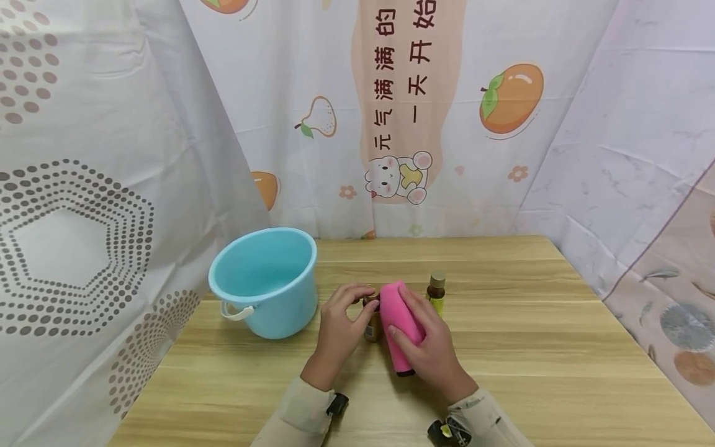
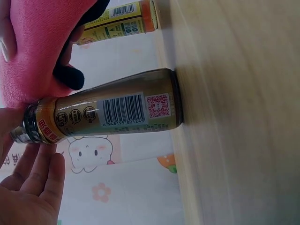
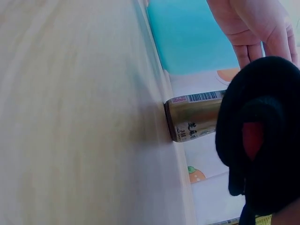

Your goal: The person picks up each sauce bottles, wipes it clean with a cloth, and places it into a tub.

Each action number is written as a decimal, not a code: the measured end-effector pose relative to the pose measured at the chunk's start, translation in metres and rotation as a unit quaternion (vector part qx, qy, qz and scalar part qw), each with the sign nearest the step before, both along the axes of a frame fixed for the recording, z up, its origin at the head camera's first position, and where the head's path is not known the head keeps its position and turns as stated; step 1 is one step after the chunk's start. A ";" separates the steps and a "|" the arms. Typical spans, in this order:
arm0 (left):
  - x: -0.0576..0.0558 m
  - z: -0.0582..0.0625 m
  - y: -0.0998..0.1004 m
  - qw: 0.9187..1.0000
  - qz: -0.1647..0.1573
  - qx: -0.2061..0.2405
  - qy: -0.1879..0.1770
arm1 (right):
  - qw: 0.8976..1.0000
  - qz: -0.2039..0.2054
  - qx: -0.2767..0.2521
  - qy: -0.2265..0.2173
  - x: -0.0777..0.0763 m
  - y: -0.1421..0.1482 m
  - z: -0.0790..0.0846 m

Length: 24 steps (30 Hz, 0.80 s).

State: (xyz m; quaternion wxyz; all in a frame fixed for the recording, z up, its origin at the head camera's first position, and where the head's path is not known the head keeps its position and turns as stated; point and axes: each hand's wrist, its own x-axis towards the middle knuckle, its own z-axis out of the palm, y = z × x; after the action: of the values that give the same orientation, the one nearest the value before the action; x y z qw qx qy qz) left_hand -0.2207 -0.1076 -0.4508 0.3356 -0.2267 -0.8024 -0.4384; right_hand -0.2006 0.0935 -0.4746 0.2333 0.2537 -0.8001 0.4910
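Note:
A small brown sauce bottle stands upright on the table, its barcode label facing the left wrist camera. My left hand holds it at the neck, thumb and fingers around the dark top. In my right hand is a bundled pink plush cloth with a black edge, gripped from the right side. In the left wrist view the cloth lies against the top of the bottle. The right wrist view shows the cloth's black side covering the bottle's upper part.
A second bottle with a yellow label and brownish cap stands behind my right hand. To the left is a light blue bucket with a white handle. A wood-grain table lies beneath, and printed curtains hang behind it.

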 end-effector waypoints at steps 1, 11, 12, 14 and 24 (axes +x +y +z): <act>0.000 0.000 0.000 1.000 -0.001 0.001 -0.001 | 1.000 -0.002 0.003 0.001 0.000 0.000 0.000; -0.002 -0.002 0.000 1.000 0.002 -0.001 0.011 | 0.999 -0.025 0.023 -0.018 0.002 -0.001 0.000; -0.002 -0.003 0.001 1.000 0.003 -0.002 0.012 | 0.999 -0.027 0.026 -0.018 0.002 -0.001 0.000; -0.002 -0.002 0.001 1.000 0.004 -0.002 0.011 | 0.999 -0.028 0.031 -0.021 0.002 -0.001 0.000; -0.001 -0.001 0.001 1.000 0.001 0.001 0.006 | 0.993 -0.059 0.074 -0.075 0.002 -0.001 -0.002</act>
State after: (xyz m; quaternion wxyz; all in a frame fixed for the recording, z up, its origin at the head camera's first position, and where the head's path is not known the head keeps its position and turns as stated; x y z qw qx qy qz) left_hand -0.2219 -0.1064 -0.4517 0.3410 -0.2277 -0.8001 -0.4378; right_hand -0.1988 0.0927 -0.4769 0.1817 0.1854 -0.8630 0.4334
